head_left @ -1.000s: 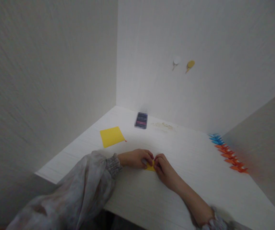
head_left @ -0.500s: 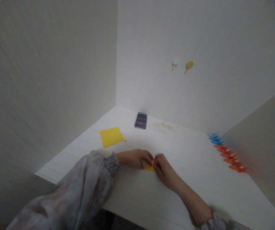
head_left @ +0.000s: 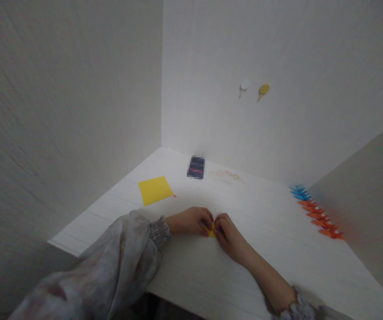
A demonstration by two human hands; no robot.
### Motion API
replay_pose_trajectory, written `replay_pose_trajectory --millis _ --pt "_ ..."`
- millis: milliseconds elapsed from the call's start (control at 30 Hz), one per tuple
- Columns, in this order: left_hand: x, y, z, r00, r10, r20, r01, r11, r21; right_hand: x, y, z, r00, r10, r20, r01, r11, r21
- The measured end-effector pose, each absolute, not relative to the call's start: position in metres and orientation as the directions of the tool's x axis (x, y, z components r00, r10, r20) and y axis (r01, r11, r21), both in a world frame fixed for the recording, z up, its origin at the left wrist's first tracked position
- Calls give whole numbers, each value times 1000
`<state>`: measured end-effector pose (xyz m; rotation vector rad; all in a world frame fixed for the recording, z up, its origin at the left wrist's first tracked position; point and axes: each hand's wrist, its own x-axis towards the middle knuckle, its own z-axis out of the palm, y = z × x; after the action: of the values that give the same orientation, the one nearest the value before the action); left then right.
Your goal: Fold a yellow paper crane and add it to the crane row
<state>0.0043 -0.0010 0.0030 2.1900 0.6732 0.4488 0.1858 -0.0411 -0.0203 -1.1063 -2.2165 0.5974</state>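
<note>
Close together over the white table, my left hand (head_left: 197,221) and my right hand (head_left: 227,235) both have their fingers closed on a small piece of yellow paper (head_left: 211,232). Only a sliver of it shows between the hands; my fingers cover the rest, so its folds cannot be made out. Beyond my left wrist lies a flat yellow paper sheet (head_left: 155,190), with a tiny orange scrap (head_left: 175,196) at its right corner.
A dark, pixelated item (head_left: 196,167) lies near the back wall. Folded blue paper pieces (head_left: 300,193) and several orange ones (head_left: 321,220) line the right side. A white hook (head_left: 243,85) and a yellow hook (head_left: 264,90) are on the wall. The table (head_left: 191,275) ends in front.
My left hand has shifted slightly right, nearer my right hand, and less of the small yellow paper shows. My right hand has barely moved.
</note>
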Motion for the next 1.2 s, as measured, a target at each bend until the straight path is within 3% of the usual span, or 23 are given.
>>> replay_pose_trajectory --millis 567,833,1067,1200 --pt "2 2 1 853 515 88 263 -568 780 187 -42 -15 -479 841 253 554 513 -656" --pt "4 2 1 836 543 83 277 -548 790 189 -42 -14 -495 825 272 520 533 -668" --pt "6 0 1 807 589 43 287 -455 843 177 -42 -18 -410 876 253 673 478 -565" --pt "6 0 1 791 612 0 311 -401 862 172 -38 -21 -353 909 223 706 415 -573"
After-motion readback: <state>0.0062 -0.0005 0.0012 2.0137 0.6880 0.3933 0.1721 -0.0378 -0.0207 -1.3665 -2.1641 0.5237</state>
